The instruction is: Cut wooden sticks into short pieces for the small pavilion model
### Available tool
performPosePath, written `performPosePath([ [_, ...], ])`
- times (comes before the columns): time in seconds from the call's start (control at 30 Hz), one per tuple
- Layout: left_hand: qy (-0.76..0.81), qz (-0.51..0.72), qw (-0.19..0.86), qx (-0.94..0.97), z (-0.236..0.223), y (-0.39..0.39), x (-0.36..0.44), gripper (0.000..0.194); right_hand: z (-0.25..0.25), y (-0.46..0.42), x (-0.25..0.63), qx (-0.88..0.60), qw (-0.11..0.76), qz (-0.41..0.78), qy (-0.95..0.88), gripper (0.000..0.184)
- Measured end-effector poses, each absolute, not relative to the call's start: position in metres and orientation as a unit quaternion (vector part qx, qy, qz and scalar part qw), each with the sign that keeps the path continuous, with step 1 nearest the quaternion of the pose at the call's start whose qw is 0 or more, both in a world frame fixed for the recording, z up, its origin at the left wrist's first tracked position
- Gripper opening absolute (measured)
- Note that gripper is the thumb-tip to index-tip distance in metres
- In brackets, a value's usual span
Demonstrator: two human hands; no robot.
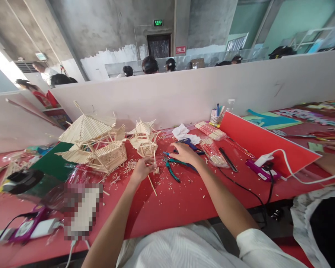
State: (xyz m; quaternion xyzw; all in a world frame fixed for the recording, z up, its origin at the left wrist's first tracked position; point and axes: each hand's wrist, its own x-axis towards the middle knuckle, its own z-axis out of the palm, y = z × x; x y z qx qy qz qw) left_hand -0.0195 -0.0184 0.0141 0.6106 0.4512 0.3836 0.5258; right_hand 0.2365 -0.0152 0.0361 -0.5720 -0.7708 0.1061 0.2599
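Observation:
My left hand is closed, its fingertips pinching a thin wooden stick held upright; short stick pieces show just below the fingers. Another loose stick lies slanting on the table under that hand. My right hand hovers over the tools, thumb and fingers apart in a curve. Beneath and beside it are teal-handled pliers and a dark blue glue gun, partly covered. Just beyond my left hand stands a small pavilion model made of sticks. A larger stick pavilion stands to its left.
Bagged stick bundles, a black pen-like tool and white tissue lie right. A red board stands near a purple power strip. At left are a bottle and chargers. A co-worker's arm is at right.

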Motion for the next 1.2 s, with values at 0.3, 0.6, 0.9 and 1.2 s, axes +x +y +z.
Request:
performPosePath([
  [0.3, 0.443, 0.393, 0.523, 0.613, 0.014, -0.019, -0.021, 0.040, 0.026, -0.014, 0.271, -0.648, 0.004, 0.124, -0.752, 0.091],
  [0.6, 0.441, 0.397, 0.512, 0.620, 0.016, -0.020, -0.022, 0.039, 0.038, -0.017, 0.275, -0.665, -0.028, 0.091, -0.741, 0.053],
  [0.9, 0.435, 0.406, 0.513, 0.619, 0.015, -0.019, -0.022, 0.043, 0.052, -0.029, 0.252, -0.544, 0.126, 0.107, -0.823, 0.047],
  [1.2, 0.420, 0.405, 0.532, 0.613, 0.022, -0.022, -0.021, 0.056, 0.055, -0.040, 0.224, -0.493, 0.110, 0.150, -0.850, 0.041],
])
